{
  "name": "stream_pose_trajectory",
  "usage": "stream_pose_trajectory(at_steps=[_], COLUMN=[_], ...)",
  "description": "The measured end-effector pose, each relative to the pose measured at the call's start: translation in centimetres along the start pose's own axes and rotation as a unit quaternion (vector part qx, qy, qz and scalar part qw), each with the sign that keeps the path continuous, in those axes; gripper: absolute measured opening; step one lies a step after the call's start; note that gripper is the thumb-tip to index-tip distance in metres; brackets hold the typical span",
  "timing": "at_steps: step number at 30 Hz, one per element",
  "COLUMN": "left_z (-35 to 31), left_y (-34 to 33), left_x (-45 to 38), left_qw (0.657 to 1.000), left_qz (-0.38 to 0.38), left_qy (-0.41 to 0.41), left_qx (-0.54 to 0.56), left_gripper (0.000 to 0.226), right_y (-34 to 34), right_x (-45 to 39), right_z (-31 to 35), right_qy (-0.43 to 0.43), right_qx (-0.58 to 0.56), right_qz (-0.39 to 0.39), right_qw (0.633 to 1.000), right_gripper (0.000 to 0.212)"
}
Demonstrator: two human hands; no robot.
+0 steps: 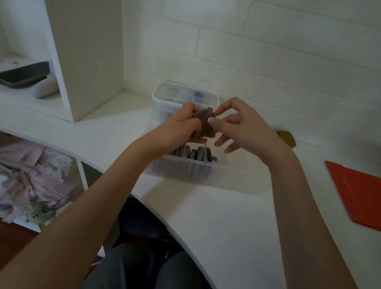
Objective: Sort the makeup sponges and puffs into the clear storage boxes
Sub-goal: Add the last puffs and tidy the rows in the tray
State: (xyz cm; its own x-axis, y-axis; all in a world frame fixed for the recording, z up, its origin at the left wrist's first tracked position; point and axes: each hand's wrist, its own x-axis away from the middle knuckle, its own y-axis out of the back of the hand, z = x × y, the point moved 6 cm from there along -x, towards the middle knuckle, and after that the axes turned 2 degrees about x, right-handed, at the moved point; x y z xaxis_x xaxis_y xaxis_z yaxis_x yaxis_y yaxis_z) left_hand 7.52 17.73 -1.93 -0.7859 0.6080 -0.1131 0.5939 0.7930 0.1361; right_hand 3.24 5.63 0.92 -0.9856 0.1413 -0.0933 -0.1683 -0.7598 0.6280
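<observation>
Puff [203,123], brownish-maroon and soft, sits pinched between both my hands above the open clear storage box [201,170]. My left hand [181,125] grips its left side with curled fingers, and my right hand [240,125] nips its upper right edge between thumb and forefinger, the other fingers spread loose below. The puff looks creased or folded; I cannot tell its exact shape.

Below my hands, the open box stands near the middle of the white desk [210,218], a little back from its curved front edge. Its left part holds a row of flat round puffs [191,153] standing on edge, in purple, pink and darker tones, packed side by side. The right part of the box looks pale and I cannot tell what, if anything, lies in it.

Behind it, against the back wall, stands a second clear box [184,98] with its lid on and dark shapes showing faintly through.

Toward the back right of the desk lies a small olive-green object [286,136], too blurred to name. An orange-red folder [369,199] lies flat near the right edge. On the left, a white upright panel [83,25] rises from the desk, and beyond it, in the back left corner, a dark phone [22,74] rests on a white stand. Under the desk's left side, a shelf holds bunched pink and spotted cloth [18,173].
</observation>
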Motion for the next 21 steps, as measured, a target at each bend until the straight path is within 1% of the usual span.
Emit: stream_pose_trajectory(at_steps=[2, 6, 8, 10, 12, 15, 18, 21], left_z=[0.0, 0.3, 0.3, 0.2, 0.1, 0.1, -0.1, -0.1], left_y=[-0.2, -0.4, -0.3, -0.1, -0.4, -1.3, -1.4, -1.4], left_x=[0.1, 0.1, 0.1, 0.1, 0.3, 0.3, 0.3, 0.3], left_qw=[1.000, 0.999, 0.999, 0.996, 0.987, 0.963, 0.953, 0.949], left_qz=[0.017, 0.034, 0.021, -0.017, -0.033, 0.003, 0.011, 0.014], left_qy=[-0.003, -0.005, -0.010, -0.014, -0.019, -0.040, -0.040, -0.040], left_qx=[-0.011, -0.023, -0.038, -0.087, -0.157, -0.267, -0.299, -0.312], left_gripper=[0.017, 0.028, 0.032, 0.036, 0.033, 0.031, 0.026, 0.018], right_y=[-0.2, 0.5, 1.4, 2.1, 2.0, 1.7, 1.7, 0.7], right_x=[-0.1, -0.2, -0.1, 0.0, 0.0, 0.1, 0.1, 0.2], right_z=[0.0, 0.2, 0.3, 0.4, 0.4, 0.5, 0.6, 0.2], right_qy=[0.013, 0.018, 0.012, 0.014, 0.012, 0.006, -0.003, -0.030], right_qx=[0.010, 0.033, 0.014, 0.015, 0.047, 0.081, 0.090, 0.124], right_qz=[-0.016, -0.046, -0.082, -0.107, -0.099, -0.095, -0.094, -0.045], right_qw=[1.000, 0.998, 0.996, 0.994, 0.994, 0.992, 0.992, 0.991], right_gripper=[0.023, 0.019, 0.017, 0.017, 0.020, 0.017, 0.016, 0.018])
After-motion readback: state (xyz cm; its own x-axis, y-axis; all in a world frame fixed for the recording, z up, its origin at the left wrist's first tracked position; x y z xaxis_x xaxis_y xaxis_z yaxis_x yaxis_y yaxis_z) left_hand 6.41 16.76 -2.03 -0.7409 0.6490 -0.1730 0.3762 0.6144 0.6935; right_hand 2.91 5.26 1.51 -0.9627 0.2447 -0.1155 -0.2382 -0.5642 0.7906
